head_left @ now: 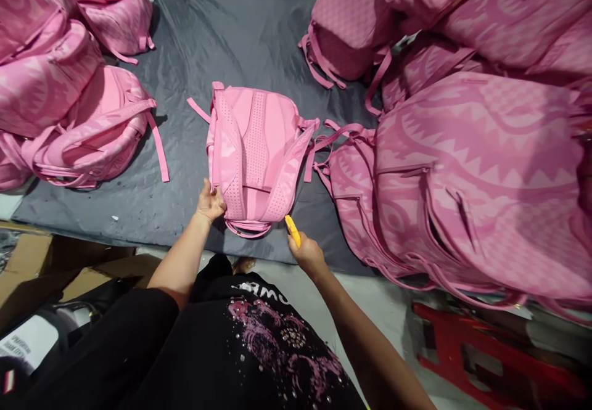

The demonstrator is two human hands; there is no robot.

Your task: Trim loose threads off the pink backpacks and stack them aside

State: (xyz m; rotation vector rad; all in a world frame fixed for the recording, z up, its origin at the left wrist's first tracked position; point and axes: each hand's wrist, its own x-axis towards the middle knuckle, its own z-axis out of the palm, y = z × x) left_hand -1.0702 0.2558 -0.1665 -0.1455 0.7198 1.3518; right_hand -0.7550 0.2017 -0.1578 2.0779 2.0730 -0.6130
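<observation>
A pink backpack lies on the dark table cover with its padded back and shoulder straps facing up and its top handle toward me. My left hand is at the backpack's near left edge, its fingers closed against the side strap area. In my right hand is a yellow tool, perhaps a cutter, pointing up toward the near right corner of the backpack. The tool's tip is close to that corner; whether it touches is unclear.
Pink backpacks are piled high on the right, near the middle one. More pink backpacks are stacked on the left. The dark cover spans the table. Cardboard boxes stand below left, a red frame below right.
</observation>
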